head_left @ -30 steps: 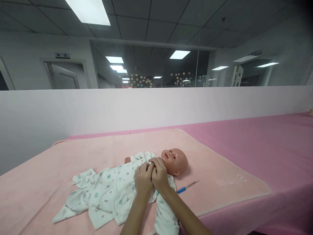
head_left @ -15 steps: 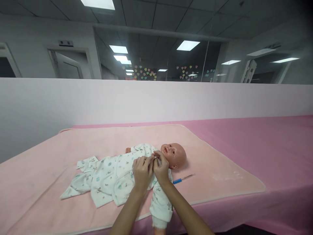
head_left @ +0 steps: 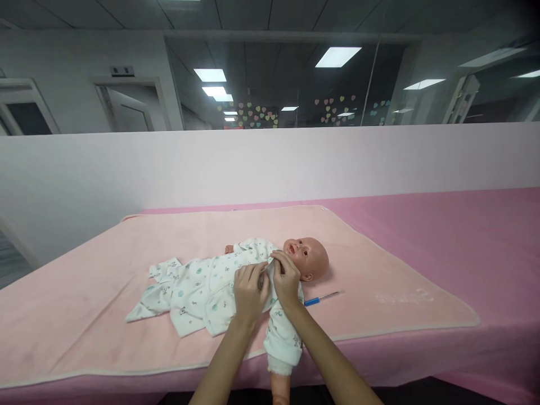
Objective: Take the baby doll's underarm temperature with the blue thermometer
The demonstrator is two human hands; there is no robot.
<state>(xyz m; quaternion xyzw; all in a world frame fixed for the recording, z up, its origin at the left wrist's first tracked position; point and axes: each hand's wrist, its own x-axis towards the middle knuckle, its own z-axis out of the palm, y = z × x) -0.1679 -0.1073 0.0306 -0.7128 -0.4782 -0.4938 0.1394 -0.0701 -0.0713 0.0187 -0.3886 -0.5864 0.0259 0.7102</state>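
Note:
A baby doll (head_left: 311, 260) lies on its back with its head to the right, dressed in a white printed baby outfit (head_left: 196, 287). My left hand (head_left: 250, 289) is closed over its chest, thumb and fingertips pinching the front of the outfit. Close beside it, just below the doll's chin, my right hand (head_left: 287, 275) pinches the cloth near the neckline. The fingers hide exactly which edge or tie is between them. One sleeved doll arm (head_left: 282, 337) points toward me between my forearms, its hand past the table edge.
A thin tool with a blue handle (head_left: 312, 301) lies right of the doll's shoulder. Under the doll is a peach blanket (head_left: 392, 270) on a pink-covered table (head_left: 472, 242). Behind stands a low white partition (head_left: 295, 163), with a large window beyond.
My fingertips have moved slightly apart, the right hand toward the doll's neck and the left toward its belly. The view has shifted a little; the doll and blue-handled tool lie as before.

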